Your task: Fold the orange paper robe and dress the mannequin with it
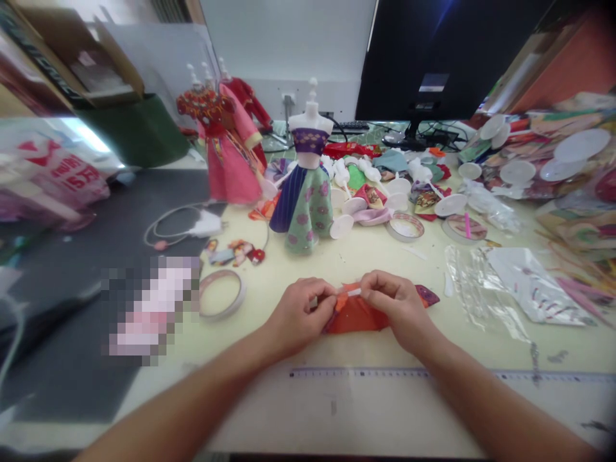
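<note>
Orange cloth (360, 316), green skirt (308, 215) with pink flowers

Readable print: "15" on the plastic bag, little else.
Over to my left, the pale plastic bag (72, 172) has red "15", characters around it blurred; large letters on the box (43, 61) too smeared to read; ruler (394, 373) has scale marks, numerals too small; tape roll (405, 239) has reddish print, illegible; silvery packet (520, 282) has slanted dark-red marks, unreadable.

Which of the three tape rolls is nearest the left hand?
The leftmost tape roll. It lies left of the dressed mannequin standing alone in front, while the middle roll and right roll lie to the mannequin's right.
</note>
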`<act>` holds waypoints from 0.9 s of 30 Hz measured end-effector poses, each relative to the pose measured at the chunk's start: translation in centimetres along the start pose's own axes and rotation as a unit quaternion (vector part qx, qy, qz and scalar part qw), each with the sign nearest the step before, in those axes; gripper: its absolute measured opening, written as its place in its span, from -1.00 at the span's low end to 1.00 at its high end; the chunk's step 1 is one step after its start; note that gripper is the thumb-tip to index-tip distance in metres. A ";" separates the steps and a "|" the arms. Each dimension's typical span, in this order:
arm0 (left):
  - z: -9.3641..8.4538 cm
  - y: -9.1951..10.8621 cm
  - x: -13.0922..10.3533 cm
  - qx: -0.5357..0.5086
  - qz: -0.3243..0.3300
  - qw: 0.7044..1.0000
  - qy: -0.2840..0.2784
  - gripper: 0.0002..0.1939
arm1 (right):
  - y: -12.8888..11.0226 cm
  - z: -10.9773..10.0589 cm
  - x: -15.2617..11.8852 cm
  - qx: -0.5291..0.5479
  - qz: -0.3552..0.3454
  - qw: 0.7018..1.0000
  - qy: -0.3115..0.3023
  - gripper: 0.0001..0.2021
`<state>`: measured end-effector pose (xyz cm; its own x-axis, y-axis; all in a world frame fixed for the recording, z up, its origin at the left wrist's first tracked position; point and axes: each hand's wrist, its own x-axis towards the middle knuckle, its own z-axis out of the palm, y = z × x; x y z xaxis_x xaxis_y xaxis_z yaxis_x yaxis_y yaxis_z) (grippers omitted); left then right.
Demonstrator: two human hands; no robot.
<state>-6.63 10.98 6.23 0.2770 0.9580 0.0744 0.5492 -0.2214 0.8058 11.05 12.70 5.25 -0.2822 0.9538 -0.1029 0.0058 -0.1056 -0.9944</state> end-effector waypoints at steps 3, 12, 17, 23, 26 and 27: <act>-0.1 0.0 0.2 0.009 -0.010 1.000 -0.007 -0.83 | 0.1 -0.4 0.2 0.011 -0.001 1.000 0.011 -0.86; -0.8 -0.8 0.5 0.102 0.008 0.995 -0.022 -0.82 | -0.8 -4.8 1.8 -0.051 -0.084 0.984 0.146 -0.93; -1.3 -1.0 0.6 0.161 0.013 0.987 -0.025 -0.80 | -2.4 -9.4 4.8 -0.317 -0.125 0.913 0.225 -0.84; -1.6 -1.4 0.6 0.173 0.031 0.984 -0.026 -0.79 | -2.9 -12.6 9.3 -0.475 -0.074 0.849 0.218 -0.91; -1.7 -1.6 0.6 0.175 0.032 0.984 -0.024 -0.79 | -2.6 -13.3 10.5 -0.539 -0.039 0.819 0.191 -0.90; -1.7 -1.6 0.6 0.174 0.031 0.984 -0.023 -0.78 | -2.5 -13.4 10.7 -0.555 -0.032 0.811 0.182 -0.88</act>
<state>-8.69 12.25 6.00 0.3505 0.9328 0.0837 0.7646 -0.3366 0.5497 20.91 26.98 6.35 -0.0153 0.9885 0.1506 0.9198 0.0730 -0.3855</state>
